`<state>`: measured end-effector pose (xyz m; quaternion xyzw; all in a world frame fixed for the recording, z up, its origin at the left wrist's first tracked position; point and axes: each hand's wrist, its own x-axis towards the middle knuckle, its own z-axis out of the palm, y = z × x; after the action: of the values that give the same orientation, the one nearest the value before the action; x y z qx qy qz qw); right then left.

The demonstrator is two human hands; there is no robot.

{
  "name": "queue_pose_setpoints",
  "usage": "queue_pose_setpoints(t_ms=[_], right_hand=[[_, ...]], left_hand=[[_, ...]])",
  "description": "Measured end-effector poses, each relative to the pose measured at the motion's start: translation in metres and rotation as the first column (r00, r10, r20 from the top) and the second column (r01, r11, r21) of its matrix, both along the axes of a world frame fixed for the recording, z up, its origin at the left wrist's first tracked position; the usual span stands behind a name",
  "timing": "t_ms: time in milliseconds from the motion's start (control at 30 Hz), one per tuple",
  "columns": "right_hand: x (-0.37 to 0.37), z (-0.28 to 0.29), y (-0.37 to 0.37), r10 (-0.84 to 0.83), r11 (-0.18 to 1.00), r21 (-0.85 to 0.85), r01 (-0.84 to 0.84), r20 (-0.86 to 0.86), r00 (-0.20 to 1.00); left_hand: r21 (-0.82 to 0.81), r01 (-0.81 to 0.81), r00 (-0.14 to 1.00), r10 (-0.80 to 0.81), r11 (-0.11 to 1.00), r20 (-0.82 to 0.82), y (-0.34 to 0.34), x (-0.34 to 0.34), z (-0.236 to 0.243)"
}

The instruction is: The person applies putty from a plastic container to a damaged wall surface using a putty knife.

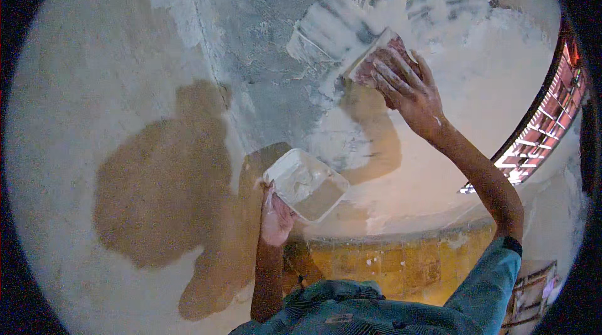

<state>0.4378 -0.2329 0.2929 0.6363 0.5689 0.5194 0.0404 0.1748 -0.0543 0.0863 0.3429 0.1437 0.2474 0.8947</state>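
Note:
My left hand (277, 221) holds a whitish square plastic tub (330, 188) at its lower left corner. White paste (300, 174) lies inside the tub, mostly toward its upper left. Higher and to the right, my right hand (411, 98) grips a flat reddish spreader (364, 74) with a pale straight edge, its fingers spread over the back. The spreader lies against the wall (266, 106) at the border of a fresh white plaster patch (338, 21). Streaks of white paste mark the fingers of both hands.
A barred window (533, 137) curves along the right side. Below the plaster runs a yellow-brown wall band (382, 266). A thin crack (210, 62) runs down the wall at left of the grey area. Shadows of my arms and head fall on the wall.

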Motion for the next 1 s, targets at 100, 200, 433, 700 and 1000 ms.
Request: queue_pose_setpoints(t_ms=[100, 200, 433, 700, 1000], right_hand=[[-0.017, 0.024, 0.02, 0.088, 0.994, 0.061, -0.092, 0.062, 0.994], [-0.031, 0.05, 0.059, 0.16, 0.98, 0.107, -0.167, 0.072, 0.984], [-0.007, 0.006, 0.121, 0.118, 0.989, 0.079, -0.128, 0.113, 0.986], [-0.008, -0.069, 0.036, -0.005, 0.99, -0.143, -0.002, -0.05, 0.999], [0.012, 0.029, 0.043, -0.052, 0.99, 0.134, 0.037, 0.105, 0.993]], left_hand=[[-0.019, 0.101, 0.991, -0.099, 0.995, 0.091, 0.0, -0.003, -0.002], [-0.038, 0.095, 0.99, -0.09, 0.995, 0.111, -0.006, -0.001, 0.003], [0.043, -0.009, 1.0, 0.01, 0.999, -0.014, -0.008, -0.002, -0.005], [-0.135, 0.053, 0.998, -0.048, 0.989, 0.034, 0.002, -0.007, -0.033], [-0.082, 0.059, 0.995, -0.052, 0.995, 0.084, -0.004, -0.003, -0.03]])
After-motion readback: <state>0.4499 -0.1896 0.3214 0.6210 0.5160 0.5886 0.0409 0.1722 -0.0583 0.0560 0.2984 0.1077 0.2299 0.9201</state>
